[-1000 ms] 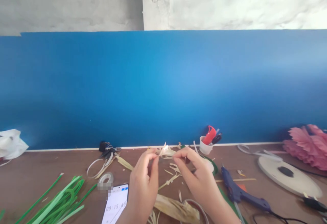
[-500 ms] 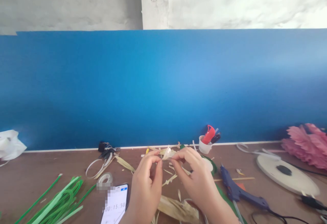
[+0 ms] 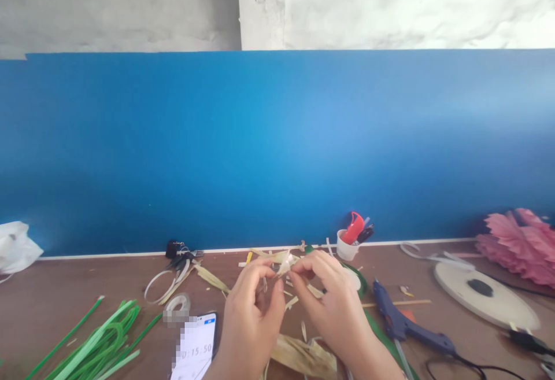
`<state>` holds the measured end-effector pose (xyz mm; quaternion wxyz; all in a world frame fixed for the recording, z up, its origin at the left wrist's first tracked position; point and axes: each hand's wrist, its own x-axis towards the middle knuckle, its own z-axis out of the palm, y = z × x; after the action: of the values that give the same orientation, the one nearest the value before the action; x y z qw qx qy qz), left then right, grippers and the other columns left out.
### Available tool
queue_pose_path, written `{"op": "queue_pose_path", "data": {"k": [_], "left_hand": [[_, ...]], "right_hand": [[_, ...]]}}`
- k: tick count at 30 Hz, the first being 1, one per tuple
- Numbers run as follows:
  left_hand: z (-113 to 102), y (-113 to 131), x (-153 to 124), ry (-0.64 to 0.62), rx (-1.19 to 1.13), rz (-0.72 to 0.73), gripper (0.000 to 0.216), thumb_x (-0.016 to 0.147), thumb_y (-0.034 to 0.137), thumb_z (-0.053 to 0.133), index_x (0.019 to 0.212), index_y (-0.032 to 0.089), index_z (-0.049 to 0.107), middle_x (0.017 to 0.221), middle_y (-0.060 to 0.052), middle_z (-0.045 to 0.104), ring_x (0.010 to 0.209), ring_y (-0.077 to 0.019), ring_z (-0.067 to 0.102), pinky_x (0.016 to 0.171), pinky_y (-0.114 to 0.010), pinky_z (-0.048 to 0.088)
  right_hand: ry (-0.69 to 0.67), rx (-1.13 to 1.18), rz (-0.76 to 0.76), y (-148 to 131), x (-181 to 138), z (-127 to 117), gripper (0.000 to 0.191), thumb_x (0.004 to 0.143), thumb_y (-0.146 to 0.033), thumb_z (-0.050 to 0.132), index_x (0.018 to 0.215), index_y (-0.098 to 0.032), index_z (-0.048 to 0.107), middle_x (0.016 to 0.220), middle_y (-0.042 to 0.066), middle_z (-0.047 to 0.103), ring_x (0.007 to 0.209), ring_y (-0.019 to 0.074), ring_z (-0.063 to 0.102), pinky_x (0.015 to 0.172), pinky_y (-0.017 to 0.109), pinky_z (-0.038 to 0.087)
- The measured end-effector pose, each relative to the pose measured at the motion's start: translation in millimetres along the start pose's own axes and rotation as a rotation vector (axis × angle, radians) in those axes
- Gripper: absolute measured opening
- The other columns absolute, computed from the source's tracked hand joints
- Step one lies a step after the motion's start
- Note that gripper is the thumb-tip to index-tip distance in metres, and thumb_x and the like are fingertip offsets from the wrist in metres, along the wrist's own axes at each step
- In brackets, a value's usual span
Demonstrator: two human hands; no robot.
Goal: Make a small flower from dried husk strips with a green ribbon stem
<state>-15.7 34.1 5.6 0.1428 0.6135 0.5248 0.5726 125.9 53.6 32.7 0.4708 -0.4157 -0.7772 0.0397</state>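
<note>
A small folded piece of pale dried husk (image 3: 285,264), which looks like corn husk, is held up at the fingertips of both hands. My left hand (image 3: 254,316) is curled, thumb and forefinger closed at its lower left end. On the other side my right hand (image 3: 332,302) pinches it between thumb and forefinger. A larger crumpled dried husk (image 3: 306,358) lies below, between my wrists. Husk scraps (image 3: 211,277) are scattered around the hands. The contact at the fingertips is partly hidden.
To the left lie green pipe cleaners (image 3: 99,339), a tape roll (image 3: 177,303) and a phone (image 3: 197,345) showing a timer. Behind stands a white cup (image 3: 347,250) with a red-handled tool. Rightward are a blue glue gun (image 3: 396,322), an oval white base (image 3: 481,296) and pink paper (image 3: 518,247).
My left thumb has moved up and right, closer to the husk piece. The right hand keeps its pinch almost in place.
</note>
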Motion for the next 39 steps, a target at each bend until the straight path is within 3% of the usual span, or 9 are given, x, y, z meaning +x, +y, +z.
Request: {"op": "queue_pose_path", "data": {"k": [4,11,17,20,32,36,39], "left_hand": [[-1,-3,0,-0.007,0.061,0.061,0.003,0.079,0.021,0.056,0.081,0.023,0.055,0.105,-0.008,0.069,0.044,-0.0097,0.049,0.043,-0.025,0.043],[-3,-2,1,0.018,0.068,0.089,0.010,0.086,0.026,0.054,0.077,0.023,0.057,0.100,-0.008,0.070,0.068,-0.0182,0.064,0.051,-0.026,0.046],[-4,3,1,0.047,-0.023,0.063,0.013,0.086,0.027,0.054,0.075,0.021,0.058,0.099,-0.008,0.068,0.046,-0.0091,0.044,0.046,-0.024,0.041],[-4,5,-1,0.053,-0.088,0.080,0.012,0.086,0.025,0.055,0.075,0.021,0.058,0.097,-0.007,0.066,0.044,-0.0072,0.038,0.045,-0.023,0.039],[-1,8,-5,0.091,-0.198,0.123,0.009,0.086,0.021,0.049,0.082,0.022,0.058,0.095,-0.005,0.061,0.045,-0.0079,0.034,0.042,-0.025,0.030],[0,5,-5,0.128,-0.213,0.098,0.006,0.084,0.023,0.058,0.078,0.022,0.060,0.094,-0.004,0.060,0.045,-0.0068,0.034,0.042,-0.024,0.030],[-1,5,-3,0.138,-0.293,0.068,0.010,0.082,0.025,0.063,0.073,0.021,0.061,0.089,-0.003,0.060,0.048,-0.0079,0.039,0.044,-0.023,0.032]], "right_hand": [[0.004,0.001,0.006,0,-2,0,0.015,0.085,-0.013,0.053,0.073,-0.021,0.055,0.069,0.001,0.060,0.067,0.0180,0.056,0.065,0.031,0.042],[0.008,0.022,-0.019,-2,-1,-1,0.015,0.087,-0.013,0.052,0.075,-0.021,0.056,0.071,0.000,0.061,0.068,0.0172,0.057,0.065,0.031,0.042],[0.100,0.060,-0.050,-8,1,-7,0.013,0.084,-0.011,0.054,0.078,-0.022,0.054,0.071,0.000,0.062,0.065,0.0165,0.057,0.062,0.029,0.044],[0.150,0.081,-0.084,-11,-1,-10,0.015,0.084,-0.009,0.054,0.077,-0.022,0.054,0.070,0.000,0.062,0.066,0.0164,0.058,0.061,0.028,0.044],[0.148,0.009,-0.143,-16,-7,-14,0.016,0.084,-0.007,0.054,0.083,-0.023,0.052,0.072,0.000,0.063,0.065,0.0168,0.059,0.062,0.031,0.043],[0.163,-0.013,-0.153,-21,-9,-12,0.018,0.082,-0.008,0.056,0.085,-0.024,0.049,0.071,-0.001,0.062,0.062,0.0163,0.058,0.061,0.031,0.042],[0.159,0.115,-0.169,-23,-13,-14,0.022,0.080,-0.014,0.062,0.095,-0.025,0.050,0.077,0.002,0.062,0.068,0.0192,0.059,0.064,0.033,0.045]]}}
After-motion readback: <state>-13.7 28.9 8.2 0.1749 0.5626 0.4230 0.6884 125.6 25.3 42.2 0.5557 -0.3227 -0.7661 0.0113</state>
